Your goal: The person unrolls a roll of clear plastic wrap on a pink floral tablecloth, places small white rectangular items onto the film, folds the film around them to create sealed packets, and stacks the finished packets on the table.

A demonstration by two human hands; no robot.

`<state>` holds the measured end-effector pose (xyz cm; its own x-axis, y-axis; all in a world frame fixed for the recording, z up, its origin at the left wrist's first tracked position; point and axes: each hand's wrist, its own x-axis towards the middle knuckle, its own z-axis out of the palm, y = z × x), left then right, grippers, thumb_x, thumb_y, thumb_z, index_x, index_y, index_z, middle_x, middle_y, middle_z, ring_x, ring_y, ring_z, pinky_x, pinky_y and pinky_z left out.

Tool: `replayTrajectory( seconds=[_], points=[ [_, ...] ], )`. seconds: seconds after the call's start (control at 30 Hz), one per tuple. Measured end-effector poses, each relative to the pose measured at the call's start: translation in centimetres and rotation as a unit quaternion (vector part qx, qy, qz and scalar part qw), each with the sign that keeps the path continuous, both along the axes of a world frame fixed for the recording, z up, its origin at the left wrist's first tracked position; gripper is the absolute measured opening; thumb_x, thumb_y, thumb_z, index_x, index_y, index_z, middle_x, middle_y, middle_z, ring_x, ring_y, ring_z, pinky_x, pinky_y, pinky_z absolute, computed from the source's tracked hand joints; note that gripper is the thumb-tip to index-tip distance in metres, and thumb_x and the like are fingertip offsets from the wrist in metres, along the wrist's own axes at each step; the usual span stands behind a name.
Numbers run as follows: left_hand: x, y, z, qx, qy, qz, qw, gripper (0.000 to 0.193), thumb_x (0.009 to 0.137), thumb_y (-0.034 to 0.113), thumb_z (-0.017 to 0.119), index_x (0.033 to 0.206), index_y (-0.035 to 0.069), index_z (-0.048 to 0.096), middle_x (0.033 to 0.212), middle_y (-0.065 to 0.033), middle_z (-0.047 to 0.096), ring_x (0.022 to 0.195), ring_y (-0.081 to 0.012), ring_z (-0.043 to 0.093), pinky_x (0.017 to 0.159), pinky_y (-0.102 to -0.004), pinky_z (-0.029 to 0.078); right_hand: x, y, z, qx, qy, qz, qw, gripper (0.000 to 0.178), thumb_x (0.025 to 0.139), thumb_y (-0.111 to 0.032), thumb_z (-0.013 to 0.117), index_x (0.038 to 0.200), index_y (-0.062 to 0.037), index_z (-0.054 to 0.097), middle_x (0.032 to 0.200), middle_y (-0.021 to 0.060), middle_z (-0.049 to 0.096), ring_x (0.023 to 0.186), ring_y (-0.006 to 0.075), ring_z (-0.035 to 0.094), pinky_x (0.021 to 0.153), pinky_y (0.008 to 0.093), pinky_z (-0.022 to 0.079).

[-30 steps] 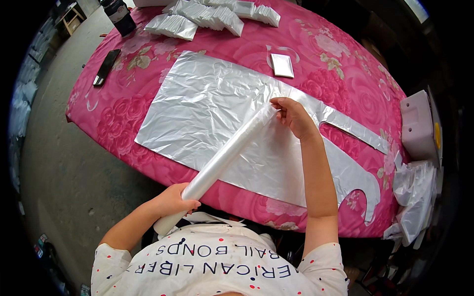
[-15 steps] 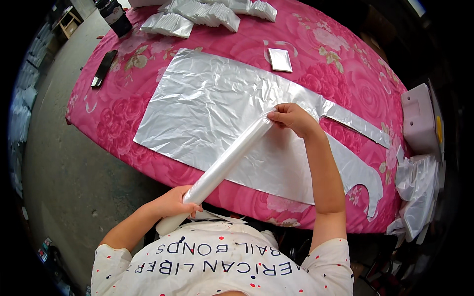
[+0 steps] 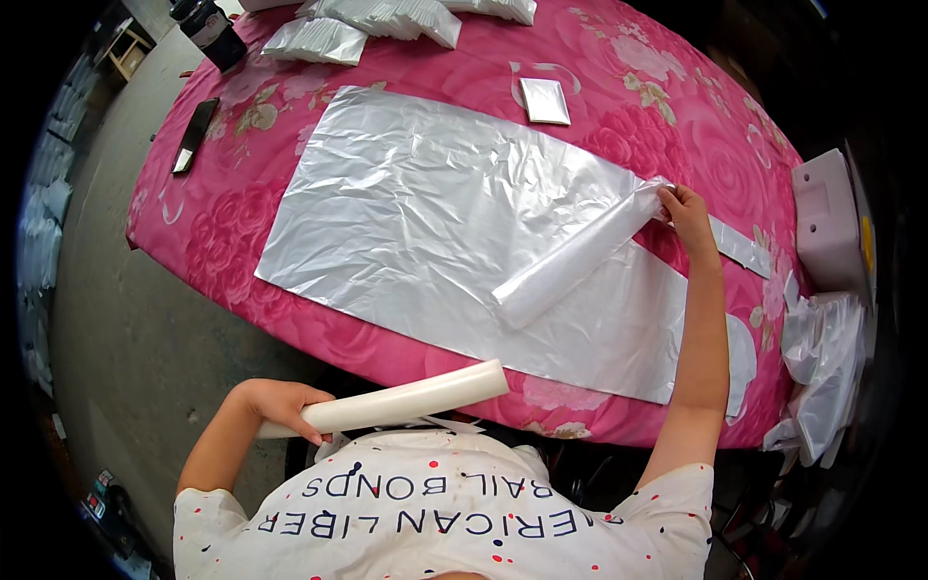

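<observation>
My left hand point(image 3: 290, 408) grips one end of a white tube point(image 3: 416, 396), held low across my front at the table's near edge. With fingers pinched, my right hand point(image 3: 684, 215) holds the far end of a loosely rolled translucent plastic film point(image 3: 575, 266), which slants toward me and is apart from the tube. Beneath the film, a large silvery plastic sheet point(image 3: 387, 193) lies creased and flat on the table. Its right side has strap-like strips and a cut-out, partly covered by my right hand and forearm.
A pink flowered cloth point(image 3: 213, 227) covers the table. Stacks of folded silvery packets point(image 3: 314, 41), a dark tumbler point(image 3: 208, 34), a black phone point(image 3: 196, 135) and a small silvery packet point(image 3: 545, 101) rest on it. At right are a pale box point(image 3: 824, 208) and clear plastic bags point(image 3: 820, 348).
The film has come off the tube and moved right with my right hand. My left hand has drawn the tube left and down, and the tube now lies nearly level.
</observation>
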<state>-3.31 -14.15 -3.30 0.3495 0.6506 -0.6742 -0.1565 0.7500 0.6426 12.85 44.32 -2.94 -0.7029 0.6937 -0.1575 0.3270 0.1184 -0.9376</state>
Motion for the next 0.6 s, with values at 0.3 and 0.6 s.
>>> replayTrajectory(
  seconds=[0.3,0.6],
  points=[
    [-0.7,18.2,5.6,0.277,0.498,-0.175,0.803,0.042,0.067,0.018,0.070,0.106,0.008,0.056,0.096,-0.0124,0.061,0.092,-0.0297,0.059,0.079,-0.0377,0.046,-5.5,-5.0,0.0,0.062,-0.078,0.125,0.987,0.018,0.086,-0.018,0.059,0.085,-0.0005,0.062,0.065,-0.0027,0.052,0.059,0.0058,0.046,0.055,0.0231,0.038],
    [4.4,21.5,0.1,0.571,0.481,-0.174,0.643,0.051,0.078,0.033,0.059,0.110,-0.006,0.051,0.120,-0.0182,0.049,0.115,-0.0305,0.045,0.099,-0.0396,0.035,-7.6,-5.0,0.8,0.054,-0.143,0.198,0.968,0.019,0.085,-0.019,0.060,0.087,-0.0008,0.063,0.067,-0.0023,0.054,0.061,0.0071,0.048,0.057,0.0242,0.041]
  ],
)
